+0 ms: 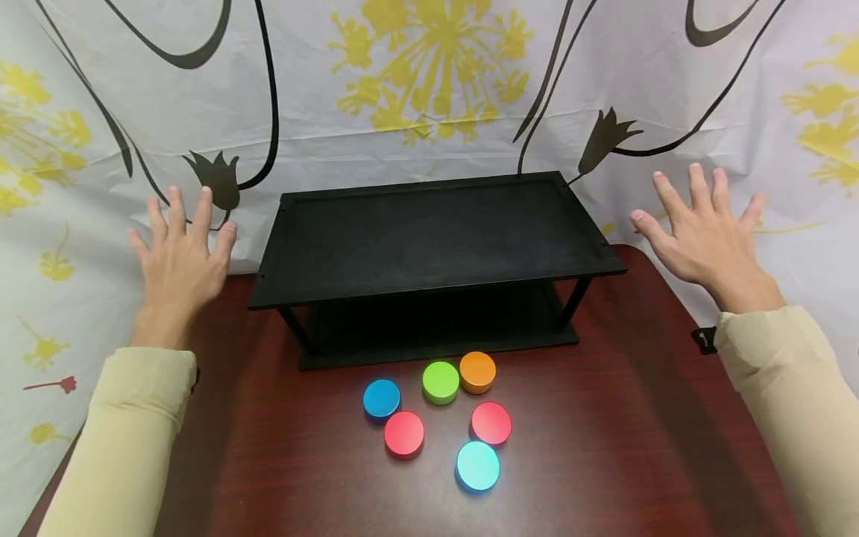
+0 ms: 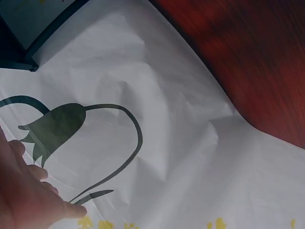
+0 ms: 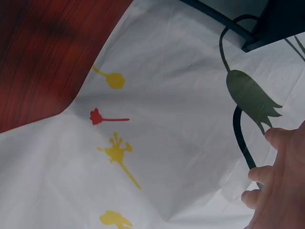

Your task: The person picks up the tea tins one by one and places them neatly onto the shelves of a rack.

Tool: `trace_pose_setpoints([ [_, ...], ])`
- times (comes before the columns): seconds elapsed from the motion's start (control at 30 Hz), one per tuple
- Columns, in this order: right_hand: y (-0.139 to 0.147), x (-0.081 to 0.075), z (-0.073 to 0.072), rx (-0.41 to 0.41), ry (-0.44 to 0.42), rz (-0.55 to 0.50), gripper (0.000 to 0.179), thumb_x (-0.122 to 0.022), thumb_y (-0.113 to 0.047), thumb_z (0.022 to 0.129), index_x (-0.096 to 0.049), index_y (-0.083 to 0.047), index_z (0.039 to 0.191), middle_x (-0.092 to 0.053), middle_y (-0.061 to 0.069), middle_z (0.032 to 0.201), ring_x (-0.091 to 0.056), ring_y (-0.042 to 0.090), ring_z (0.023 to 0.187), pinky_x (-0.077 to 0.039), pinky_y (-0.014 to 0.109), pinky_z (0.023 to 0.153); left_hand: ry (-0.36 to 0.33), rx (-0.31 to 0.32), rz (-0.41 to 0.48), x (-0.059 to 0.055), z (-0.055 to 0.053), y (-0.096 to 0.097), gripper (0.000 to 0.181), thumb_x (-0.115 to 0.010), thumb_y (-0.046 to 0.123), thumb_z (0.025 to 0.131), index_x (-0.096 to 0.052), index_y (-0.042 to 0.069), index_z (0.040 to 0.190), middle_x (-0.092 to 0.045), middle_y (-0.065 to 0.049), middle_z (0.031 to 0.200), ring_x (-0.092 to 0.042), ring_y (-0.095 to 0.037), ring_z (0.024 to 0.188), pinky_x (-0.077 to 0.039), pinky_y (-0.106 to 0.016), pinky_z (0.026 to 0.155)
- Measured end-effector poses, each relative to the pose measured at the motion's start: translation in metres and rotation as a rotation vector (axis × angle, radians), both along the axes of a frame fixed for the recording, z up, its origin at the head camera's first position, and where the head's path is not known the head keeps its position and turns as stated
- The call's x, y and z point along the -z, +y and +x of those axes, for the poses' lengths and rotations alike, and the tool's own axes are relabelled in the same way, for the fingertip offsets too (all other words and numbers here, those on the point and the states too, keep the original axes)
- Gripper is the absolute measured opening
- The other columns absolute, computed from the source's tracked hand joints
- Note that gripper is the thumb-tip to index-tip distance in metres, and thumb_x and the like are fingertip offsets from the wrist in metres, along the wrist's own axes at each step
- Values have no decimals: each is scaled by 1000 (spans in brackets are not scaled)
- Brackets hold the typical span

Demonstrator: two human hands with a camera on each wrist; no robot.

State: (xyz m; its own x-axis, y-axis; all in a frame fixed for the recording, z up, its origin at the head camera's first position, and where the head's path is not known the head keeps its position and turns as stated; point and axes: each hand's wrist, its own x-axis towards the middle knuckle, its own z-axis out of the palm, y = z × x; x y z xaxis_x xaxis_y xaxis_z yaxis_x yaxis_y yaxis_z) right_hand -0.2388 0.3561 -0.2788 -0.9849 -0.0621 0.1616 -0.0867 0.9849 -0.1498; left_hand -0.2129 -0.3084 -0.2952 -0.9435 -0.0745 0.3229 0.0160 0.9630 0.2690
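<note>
My left hand [image 1: 180, 265] is raised at the left of the black two-tier shelf [image 1: 429, 231], fingers spread and holding nothing. On the other side my right hand [image 1: 711, 235] is held up in the same way, with its fingers apart. In front of the shelf several round discs lie on the table: a blue disc [image 1: 381, 399], a green disc [image 1: 441, 382], an orange disc [image 1: 477, 371], a red disc [image 1: 404, 433], another red disc [image 1: 491, 423] and a light blue disc [image 1: 477, 466]. Neither hand touches them.
The dark red wooden table [image 1: 302, 462] has rounded corners. White cloth [image 1: 309, 97] with yellow and dark flower prints hangs behind and at both sides. A small black object [image 1: 705, 340] shows beside the right sleeve [image 1: 781, 373].
</note>
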Motion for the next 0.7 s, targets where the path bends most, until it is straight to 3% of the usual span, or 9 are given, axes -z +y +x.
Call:
trace_pose_setpoints([
  [0.23,-7,0,5,-17,4,-40,76,-27,-61,100,-5,-23,162,7,24,163,10,46,148,10,80,97,21,68,93,1,4,6,66,-21,52,104,-9,21,162,3,-18,165,9,-41,149,4,-74,106],
  [0.47,-18,0,16,-88,32,-136,70,-31,-53,103,-10,-22,162,-5,27,162,1,45,148,1,79,98,61,129,163,-1,11,11,62,-26,46,105,-14,20,161,-6,-20,164,-2,-40,150,-1,-70,109],
  [0.7,-28,3,28,-157,87,-220,65,-36,-45,104,-16,-23,161,-20,26,159,-18,47,144,-10,77,97,-66,119,214,2,24,13,60,-24,52,104,-11,36,160,-15,-10,165,-21,-52,143,-15,-77,100],
])
